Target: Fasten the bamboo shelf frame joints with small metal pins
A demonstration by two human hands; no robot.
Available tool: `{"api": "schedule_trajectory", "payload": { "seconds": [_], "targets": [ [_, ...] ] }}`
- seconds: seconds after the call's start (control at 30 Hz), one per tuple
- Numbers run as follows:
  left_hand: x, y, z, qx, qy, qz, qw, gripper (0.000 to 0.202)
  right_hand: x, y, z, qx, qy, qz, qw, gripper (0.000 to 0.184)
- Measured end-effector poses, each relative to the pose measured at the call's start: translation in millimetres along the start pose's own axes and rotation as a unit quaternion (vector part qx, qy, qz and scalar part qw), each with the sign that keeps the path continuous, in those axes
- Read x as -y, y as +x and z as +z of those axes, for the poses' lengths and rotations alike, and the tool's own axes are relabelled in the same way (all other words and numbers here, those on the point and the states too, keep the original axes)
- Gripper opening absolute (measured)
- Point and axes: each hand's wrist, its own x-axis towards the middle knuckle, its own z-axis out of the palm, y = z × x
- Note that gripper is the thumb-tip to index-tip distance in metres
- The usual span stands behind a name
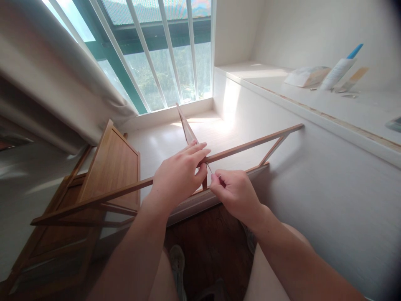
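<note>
A thin wooden frame (250, 145) of long rails lies across a white window ledge (163, 142) in front of me. My left hand (178, 175) rests on the long front rail at its middle joint, fingers stretched along the wood and curled over it. My right hand (234, 194) is closed in a pinch on a thin metal tool, perhaps a small hex key (209, 168), whose tip meets the joint just under my left fingertips. An upright rail (186, 125) rises from that joint toward the window.
A wooden panel with a framed board (115, 163) leans at the left. A curtain (46, 83) hangs over the barred window (163, 54). On the right shelf (313, 100) lie a white tube with blue cap (340, 69) and a packet (305, 77). Dark wood floor (209, 242) lies below.
</note>
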Motion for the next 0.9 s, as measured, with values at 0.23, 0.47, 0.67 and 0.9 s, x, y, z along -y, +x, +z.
{"api": "schedule_trajectory", "payload": {
  "seconds": [0.23,0.47,0.67,0.9],
  "targets": [
    [0,0,-1.0,0.001,0.001,0.001,1.000,0.039,-3,-1,2,-0.014,0.061,0.012,0.998,0.037],
    [0,0,-1.7,-0.002,-0.001,0.002,1.000,0.039,-3,-3,5,-0.035,0.088,0.024,0.995,0.039],
    [0,-1,-1.0,-0.002,0.000,0.004,1.000,0.039,-3,-4,5,-0.039,0.097,0.033,0.994,0.040],
    [0,0,-1.4,-0.004,-0.008,0.001,1.000,0.039,-3,-7,11,-0.051,0.162,0.075,0.983,0.045]
  ]
}}
